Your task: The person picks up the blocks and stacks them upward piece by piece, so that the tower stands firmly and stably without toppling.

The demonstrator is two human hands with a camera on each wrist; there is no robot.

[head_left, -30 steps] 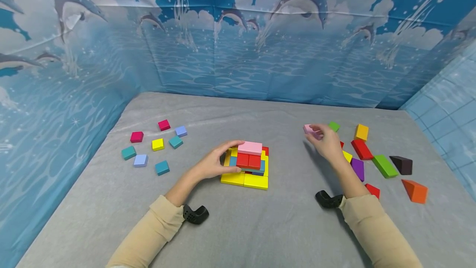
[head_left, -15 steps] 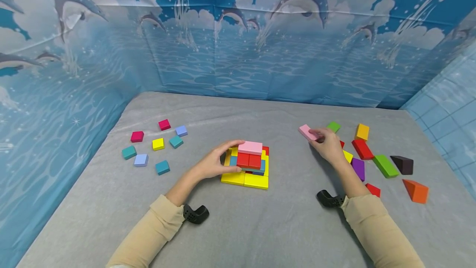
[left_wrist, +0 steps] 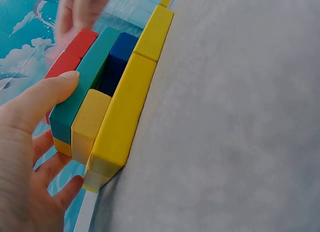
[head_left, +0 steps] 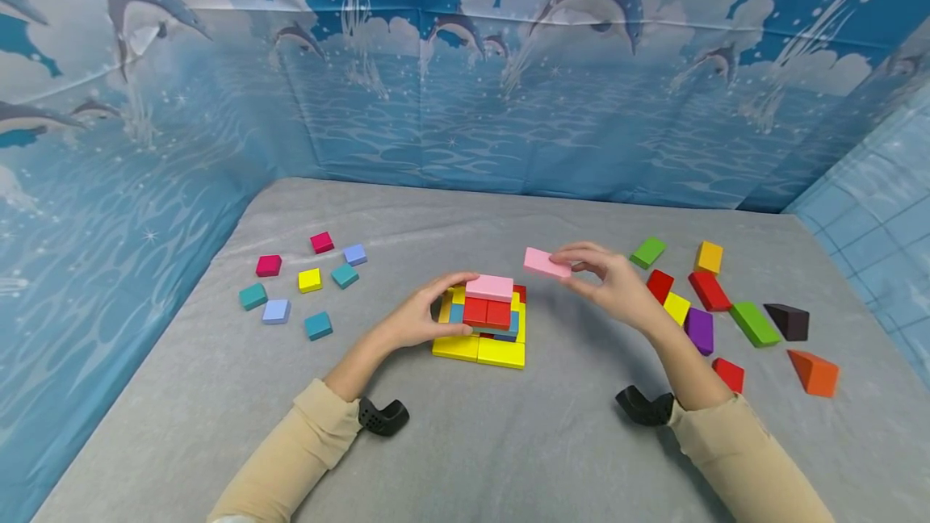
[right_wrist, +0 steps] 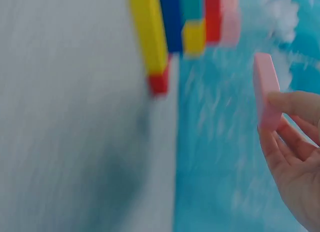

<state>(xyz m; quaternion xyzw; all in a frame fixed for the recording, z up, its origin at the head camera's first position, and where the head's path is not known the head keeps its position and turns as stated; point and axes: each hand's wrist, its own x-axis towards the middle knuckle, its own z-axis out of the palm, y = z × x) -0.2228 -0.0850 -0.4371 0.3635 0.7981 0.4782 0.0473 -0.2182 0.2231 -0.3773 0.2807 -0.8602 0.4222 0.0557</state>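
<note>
A layered stack of building blocks stands mid-table, with yellow blocks (head_left: pixel 501 354) at its base and a teal block (left_wrist: pixel 85 86) higher up. Two red blocks (head_left: pixel 487 314) and a pink block (head_left: pixel 489 288) form its upper part. My left hand (head_left: pixel 417 317) holds the stack from the left, its thumb on the teal block and its fingers round the far side. To the right of the stack and above the table, my right hand (head_left: pixel 613 285) pinches a second pink block (head_left: pixel 543 262) by one end. That block (right_wrist: pixel 266 89) is apart from the stack.
Small blocks lie scattered on the left, among them a yellow block (head_left: pixel 309 280) and a teal block (head_left: pixel 317 326). On the right lie a purple block (head_left: pixel 699 331), a green block (head_left: pixel 754 324), an orange wedge (head_left: pixel 813 373) and several others. A dolphin-print curtain (head_left: pixel 465 103) hangs behind the grey-covered table.
My right hand has lifted the pink block from beside the right-hand blocks and carried it left towards the stack. My left hand has stayed at the stack.
</note>
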